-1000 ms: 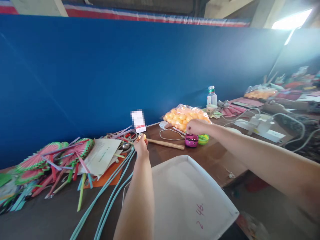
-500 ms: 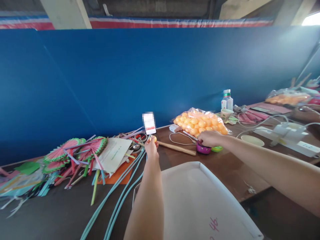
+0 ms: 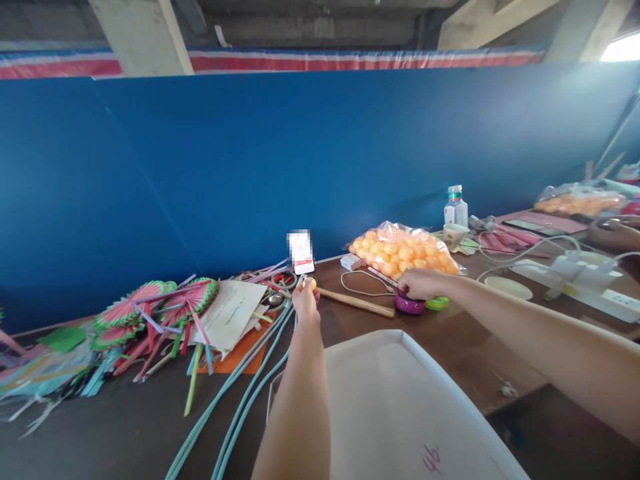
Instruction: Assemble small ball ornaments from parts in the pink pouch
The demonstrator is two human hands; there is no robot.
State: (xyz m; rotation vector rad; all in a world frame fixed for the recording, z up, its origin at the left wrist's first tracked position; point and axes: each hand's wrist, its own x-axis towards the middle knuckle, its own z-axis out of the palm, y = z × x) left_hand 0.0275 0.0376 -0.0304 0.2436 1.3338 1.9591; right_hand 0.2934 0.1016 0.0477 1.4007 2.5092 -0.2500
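Observation:
My left hand (image 3: 306, 301) is closed on a small orange ball (image 3: 311, 283), in front of a phone (image 3: 303, 257) propped at the blue wall. A wooden stick (image 3: 357, 303) lies just right of that hand. My right hand (image 3: 419, 283) reaches to a purple round holder (image 3: 410, 305), its fingers closed and pointing down at the top; what they pinch is hidden. Beside the holder is a light-green ring (image 3: 437, 303). Behind my right hand lies a clear bag of orange balls (image 3: 400, 250).
A white tray (image 3: 390, 400) marked 46 is nearest me. Blue tubes (image 3: 235, 393), papers (image 3: 233, 310) and pink-green paper fans (image 3: 133, 307) are on the left. Bottles (image 3: 456, 208), a paper cup (image 3: 454, 235) and a power strip (image 3: 600, 293) stand right. Another person's hand (image 3: 617, 233) is at the far right.
The whole view has shifted slightly, so things appear a little lower. My left hand still holds the ball, and my right hand stays at the purple holder.

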